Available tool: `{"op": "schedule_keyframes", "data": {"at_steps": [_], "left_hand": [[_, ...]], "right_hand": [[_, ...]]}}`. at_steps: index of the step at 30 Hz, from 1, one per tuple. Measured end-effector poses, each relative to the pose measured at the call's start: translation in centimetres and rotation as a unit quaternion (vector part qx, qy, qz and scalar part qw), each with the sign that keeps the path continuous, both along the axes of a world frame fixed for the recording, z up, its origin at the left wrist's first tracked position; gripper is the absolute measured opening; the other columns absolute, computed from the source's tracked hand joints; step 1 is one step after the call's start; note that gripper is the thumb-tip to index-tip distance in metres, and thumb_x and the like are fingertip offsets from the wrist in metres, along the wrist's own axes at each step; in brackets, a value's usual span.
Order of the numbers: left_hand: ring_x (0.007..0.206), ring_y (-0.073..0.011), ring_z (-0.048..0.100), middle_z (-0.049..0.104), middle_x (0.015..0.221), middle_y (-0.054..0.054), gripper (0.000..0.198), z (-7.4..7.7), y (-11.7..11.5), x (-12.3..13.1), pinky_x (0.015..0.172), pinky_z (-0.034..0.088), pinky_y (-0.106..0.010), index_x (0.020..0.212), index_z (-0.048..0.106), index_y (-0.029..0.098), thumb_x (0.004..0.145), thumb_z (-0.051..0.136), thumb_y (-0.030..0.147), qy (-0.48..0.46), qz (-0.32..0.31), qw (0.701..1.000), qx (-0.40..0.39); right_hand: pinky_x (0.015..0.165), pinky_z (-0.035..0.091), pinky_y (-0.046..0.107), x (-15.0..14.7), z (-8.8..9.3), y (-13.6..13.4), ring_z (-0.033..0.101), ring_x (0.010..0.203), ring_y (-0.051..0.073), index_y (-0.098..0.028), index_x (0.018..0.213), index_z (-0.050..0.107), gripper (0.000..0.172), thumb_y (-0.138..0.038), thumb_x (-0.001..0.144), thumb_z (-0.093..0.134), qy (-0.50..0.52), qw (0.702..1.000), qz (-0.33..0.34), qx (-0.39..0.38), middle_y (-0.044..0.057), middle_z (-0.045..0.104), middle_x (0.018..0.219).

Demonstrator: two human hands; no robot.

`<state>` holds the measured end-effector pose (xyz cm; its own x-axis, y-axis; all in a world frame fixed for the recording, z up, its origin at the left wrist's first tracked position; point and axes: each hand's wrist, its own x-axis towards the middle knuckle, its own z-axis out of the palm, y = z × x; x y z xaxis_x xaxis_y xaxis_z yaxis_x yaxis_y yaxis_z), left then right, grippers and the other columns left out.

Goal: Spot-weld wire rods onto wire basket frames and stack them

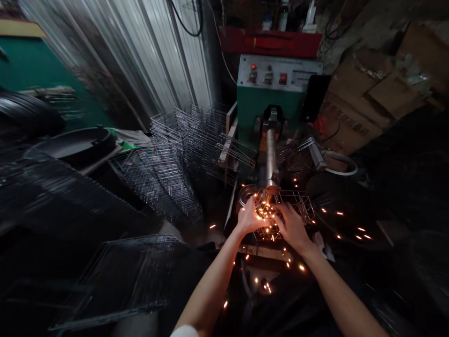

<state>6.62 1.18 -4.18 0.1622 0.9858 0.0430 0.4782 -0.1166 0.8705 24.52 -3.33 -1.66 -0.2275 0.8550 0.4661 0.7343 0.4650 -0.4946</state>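
Observation:
Both my hands grip a small wire basket frame (298,202) under the tip of a steel welding arm (271,159). My left hand (249,217) is closed on the frame's left side. My right hand (292,227) is closed on its near edge. Orange sparks (264,211) burst between my hands and scatter over the dark bench. The arm comes out of a green welding machine (270,93) with a grey control panel.
A tall stack of finished wire frames (182,150) stands to the left. More wire mesh (119,276) lies at the lower left. Cardboard boxes (365,103) are piled at the right. A black round tray (75,145) sits at the far left before a corrugated metal wall.

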Motion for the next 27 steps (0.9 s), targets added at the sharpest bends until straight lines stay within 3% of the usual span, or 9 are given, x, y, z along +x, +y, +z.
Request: {"op": "schedule_keyframes", "data": {"at_steps": [4,14,23,27], "left_hand": [[0.115,-0.0345,0.063,0.063,0.130,-0.008,0.098,0.3,-0.5,-0.1,0.097,0.049,-0.043,0.140,0.043,0.027,0.053,0.087,0.037,0.044,0.023,0.998,0.028],[0.112,-0.0312,0.065,0.068,0.124,-0.006,0.101,0.4,3.6,-1.5,0.094,0.050,-0.039,0.138,0.046,0.026,0.050,0.091,0.048,0.054,-0.018,0.998,0.014],[0.117,-0.0303,0.063,0.065,0.128,-0.005,0.103,0.5,4.7,-1.5,0.095,0.050,-0.037,0.138,0.045,0.026,0.049,0.090,0.051,0.086,-0.027,0.996,0.027],[0.115,-0.0299,0.065,0.066,0.127,-0.005,0.100,0.2,4.7,-1.6,0.093,0.050,-0.037,0.137,0.045,0.027,0.051,0.088,0.053,0.082,-0.024,0.996,0.035]], "right_hand": [[0.088,0.054,0.043,-0.1,0.0,-0.1,0.063,0.101,0.027,-0.023,0.114,0.056,0.017,-0.025,0.097,0.053,0.013,1.000,0.007,0.008,0.010,0.063,0.107],[0.085,0.054,0.044,0.5,-0.1,3.3,0.062,0.097,0.029,-0.020,0.117,0.053,0.022,-0.022,0.095,0.053,0.005,0.999,-0.005,0.051,0.012,0.059,0.106],[0.085,0.054,0.045,0.9,-0.6,4.3,0.062,0.098,0.030,-0.020,0.119,0.052,0.025,-0.029,0.096,0.056,0.014,0.997,-0.007,0.075,0.011,0.061,0.106],[0.081,0.057,0.042,0.9,-0.8,4.4,0.064,0.092,0.026,-0.022,0.115,0.055,0.020,-0.028,0.097,0.055,0.042,0.998,0.006,0.044,0.010,0.060,0.104]]}}
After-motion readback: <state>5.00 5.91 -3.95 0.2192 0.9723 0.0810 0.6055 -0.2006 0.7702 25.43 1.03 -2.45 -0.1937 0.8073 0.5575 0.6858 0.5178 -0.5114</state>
